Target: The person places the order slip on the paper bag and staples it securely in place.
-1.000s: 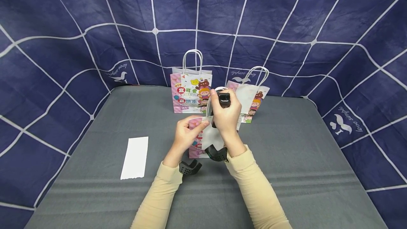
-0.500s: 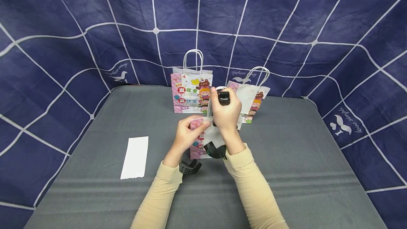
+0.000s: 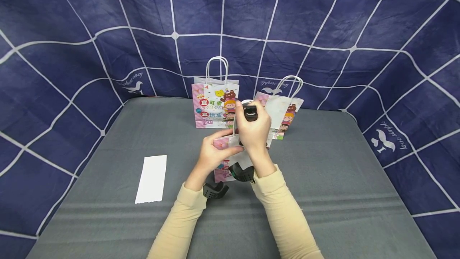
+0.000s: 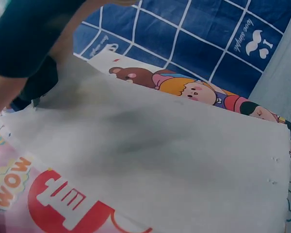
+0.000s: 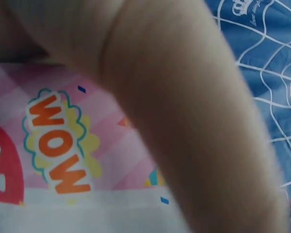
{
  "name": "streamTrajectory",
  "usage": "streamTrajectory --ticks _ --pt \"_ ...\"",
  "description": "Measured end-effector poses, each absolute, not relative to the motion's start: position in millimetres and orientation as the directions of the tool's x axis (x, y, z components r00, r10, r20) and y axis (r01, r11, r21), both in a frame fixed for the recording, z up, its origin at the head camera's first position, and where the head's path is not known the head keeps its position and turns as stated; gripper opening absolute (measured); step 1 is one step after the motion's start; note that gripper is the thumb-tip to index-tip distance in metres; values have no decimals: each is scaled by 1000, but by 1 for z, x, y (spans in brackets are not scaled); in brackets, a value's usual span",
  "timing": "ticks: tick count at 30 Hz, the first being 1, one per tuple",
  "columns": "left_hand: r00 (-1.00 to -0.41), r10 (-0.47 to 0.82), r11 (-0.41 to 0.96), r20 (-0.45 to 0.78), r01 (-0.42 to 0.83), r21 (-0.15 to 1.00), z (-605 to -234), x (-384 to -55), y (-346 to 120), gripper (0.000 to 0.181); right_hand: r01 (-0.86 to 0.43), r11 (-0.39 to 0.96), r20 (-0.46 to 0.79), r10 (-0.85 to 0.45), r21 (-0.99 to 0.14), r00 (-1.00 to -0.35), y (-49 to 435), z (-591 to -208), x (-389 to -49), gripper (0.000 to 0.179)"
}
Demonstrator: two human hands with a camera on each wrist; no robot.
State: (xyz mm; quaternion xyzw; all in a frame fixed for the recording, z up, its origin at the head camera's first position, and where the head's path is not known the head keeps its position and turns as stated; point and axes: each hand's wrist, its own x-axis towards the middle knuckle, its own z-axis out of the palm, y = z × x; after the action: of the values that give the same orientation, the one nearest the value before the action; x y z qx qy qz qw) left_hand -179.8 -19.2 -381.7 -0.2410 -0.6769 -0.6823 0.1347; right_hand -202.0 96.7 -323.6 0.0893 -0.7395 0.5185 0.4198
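Observation:
A small paper gift bag [image 3: 221,174] with a pink side and cartoon print stands in front of me. A white paper slip [image 4: 160,141] lies over its front, with small staple-like marks near one end. My left hand [image 3: 212,154] holds the bag's upper left edge, thumb over the front and fingers behind. My right hand [image 3: 256,133] grips a black stapler [image 3: 250,112] at the bag's top, by the white handle. The stapler's lower end is mostly hidden by the hand in the head view. In the right wrist view, a blurred forearm [image 5: 184,107] covers much of the bag.
Two similar gift bags stand behind: one upright bag [image 3: 215,107] at the back, and another bag [image 3: 280,111] to the right with a white slip on its front. A loose white paper strip [image 3: 151,179] lies on the grey table [image 3: 108,139] at left. Blue checked cloth [image 3: 201,11] surrounds it.
My left hand has shifted slightly, its thumb reaching lower and farther right across the slip. The right hand with the stapler stays almost in place, and the bag moves only slightly.

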Motion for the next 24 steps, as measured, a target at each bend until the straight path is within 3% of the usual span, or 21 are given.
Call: streamTrajectory --ticks 5,9,13,16,20,24 --pt "-837 133 -37 531 532 846 -379 -179 -18 38 -564 442 707 299 -698 -641 96 -323 -200 30" --pt "-815 124 -3 566 570 821 -377 -177 -18 37 -531 415 660 284 -739 -696 96 -322 -197 28" --pt "-802 118 33 585 592 805 -376 -177 -19 37 -495 278 558 244 -824 -793 98 -321 -191 33" --pt "-796 117 37 593 601 799 -376 -177 -19 38 -502 176 530 201 -847 -824 102 -322 -186 42" --pt "-794 123 26 596 603 797 -376 -177 -20 38 -543 111 555 173 -832 -814 111 -325 -179 50" --pt "-800 126 27 587 594 804 -376 -177 -20 38 -586 69 583 241 -807 -776 120 -330 -172 43"
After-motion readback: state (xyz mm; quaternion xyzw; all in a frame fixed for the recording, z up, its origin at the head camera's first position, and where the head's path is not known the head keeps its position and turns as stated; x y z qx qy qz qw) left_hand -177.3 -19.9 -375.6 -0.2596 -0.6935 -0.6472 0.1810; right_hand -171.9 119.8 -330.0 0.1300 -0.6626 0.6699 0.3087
